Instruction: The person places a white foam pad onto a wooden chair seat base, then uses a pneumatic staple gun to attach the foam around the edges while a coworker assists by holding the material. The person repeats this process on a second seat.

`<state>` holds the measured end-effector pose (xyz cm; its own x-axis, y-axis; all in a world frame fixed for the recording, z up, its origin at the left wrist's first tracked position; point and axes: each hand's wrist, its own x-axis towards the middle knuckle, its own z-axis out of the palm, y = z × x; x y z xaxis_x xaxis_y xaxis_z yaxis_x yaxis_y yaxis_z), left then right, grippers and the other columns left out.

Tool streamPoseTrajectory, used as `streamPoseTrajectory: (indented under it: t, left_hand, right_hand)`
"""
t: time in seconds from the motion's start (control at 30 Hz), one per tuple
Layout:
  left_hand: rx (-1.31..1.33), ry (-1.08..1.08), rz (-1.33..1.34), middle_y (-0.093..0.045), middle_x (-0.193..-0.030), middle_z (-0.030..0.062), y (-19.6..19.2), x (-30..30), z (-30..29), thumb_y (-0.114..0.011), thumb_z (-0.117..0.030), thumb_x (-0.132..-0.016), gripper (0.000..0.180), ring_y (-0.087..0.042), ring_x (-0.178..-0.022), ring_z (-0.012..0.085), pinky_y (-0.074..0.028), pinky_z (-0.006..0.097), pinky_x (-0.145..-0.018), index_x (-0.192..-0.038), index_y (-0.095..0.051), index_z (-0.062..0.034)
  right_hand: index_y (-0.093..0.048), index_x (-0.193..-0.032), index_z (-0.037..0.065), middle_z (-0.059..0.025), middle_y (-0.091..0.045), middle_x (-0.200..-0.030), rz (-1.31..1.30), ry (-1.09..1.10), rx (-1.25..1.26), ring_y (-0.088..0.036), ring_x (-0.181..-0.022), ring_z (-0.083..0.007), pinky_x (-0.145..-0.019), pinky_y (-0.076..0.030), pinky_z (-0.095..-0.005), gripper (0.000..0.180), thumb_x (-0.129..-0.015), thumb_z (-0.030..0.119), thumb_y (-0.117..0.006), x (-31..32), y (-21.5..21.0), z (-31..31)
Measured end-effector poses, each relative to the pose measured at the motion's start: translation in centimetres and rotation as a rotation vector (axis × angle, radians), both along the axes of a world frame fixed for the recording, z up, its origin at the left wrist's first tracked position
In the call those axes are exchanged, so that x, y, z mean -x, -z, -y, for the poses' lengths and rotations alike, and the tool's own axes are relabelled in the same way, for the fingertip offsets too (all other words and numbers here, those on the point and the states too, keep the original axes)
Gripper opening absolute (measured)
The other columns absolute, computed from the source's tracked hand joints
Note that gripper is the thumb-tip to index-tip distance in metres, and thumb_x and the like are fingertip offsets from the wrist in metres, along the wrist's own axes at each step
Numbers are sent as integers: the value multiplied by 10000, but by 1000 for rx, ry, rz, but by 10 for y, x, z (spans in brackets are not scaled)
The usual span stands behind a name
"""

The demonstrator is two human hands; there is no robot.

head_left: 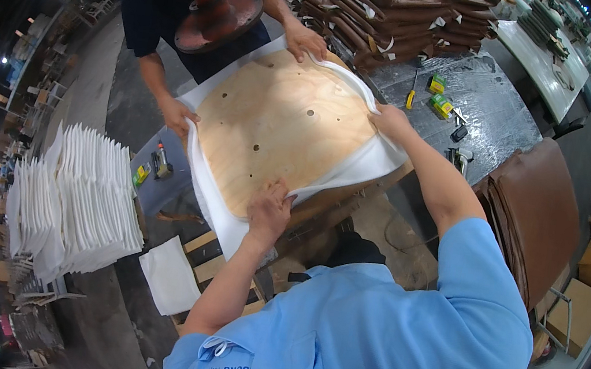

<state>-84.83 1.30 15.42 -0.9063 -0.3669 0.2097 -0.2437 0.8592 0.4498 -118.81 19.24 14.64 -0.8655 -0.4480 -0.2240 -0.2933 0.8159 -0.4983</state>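
A plywood panel [281, 120] with several small holes lies on a larger white padding sheet [364, 165] in front of me. At the panel's right edge, my right hand [393, 125] is closed on the sheet's edge, which is folded up there. My left hand [269, 212] rests at the near edge, its fingers curled over the border of panel and sheet. Across from me, a co-worker in a dark shirt has one hand [304, 41] on the far edge and the other hand [177, 115] on the left edge.
White sheets [76, 202] stand stacked at left, near a power tool [161, 162]. Brown upholstered pieces [396, 23] are piled at the back. The dark table holds a yellow screwdriver [411, 98] and green-yellow boxes [440, 105]. Brown covers [540, 207] hang at right.
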Motion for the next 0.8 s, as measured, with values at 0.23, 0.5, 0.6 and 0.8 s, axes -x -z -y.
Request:
streamPoseTrajectory:
  t: [0.23,0.5,0.6,0.8]
  left_hand:
    - [102,-43,-39,-693,-1377,169,29,-20,-3,-772,-179,-871,435,-581,-1336,466,-441,561,-1144,-1270,-680,-31]
    - [-245,-85,-73,-642,-1425,214,-3,-60,-43,-783,-186,-895,474,-586,-1339,432,-476,506,-1123,-1327,-666,-31]
    - [-419,-668,-204,-741,-1172,175,25,-132,-68,-743,-155,-966,299,-708,-1050,299,-550,384,-932,-1224,-712,-7]
    - [-606,-1234,-383,-697,-977,27,57,-177,35,-609,-178,-1096,261,-621,-839,136,-538,322,-794,-1248,-709,8]
  right_hand:
    - [-737,-1307,93,-191,-763,-1207,-104,-55,-106,-711,-1154,-403,-984,-554,-517,515,-962,470,-670,-16,-23,8]
    - [-674,-1351,105,-186,-705,-1205,-564,-454,95,-668,-1160,-371,-990,-522,-481,500,-871,207,-770,-40,-39,1]
    - [-714,-1289,69,-179,-716,-1227,-344,-318,359,-680,-1154,-343,-1008,-525,-437,358,-939,145,-697,-4,-19,-13]
    - [-687,-1378,41,-69,-750,-1235,669,148,313,-703,-1089,-202,-923,-556,-345,392,-1052,254,-635,71,26,-30]
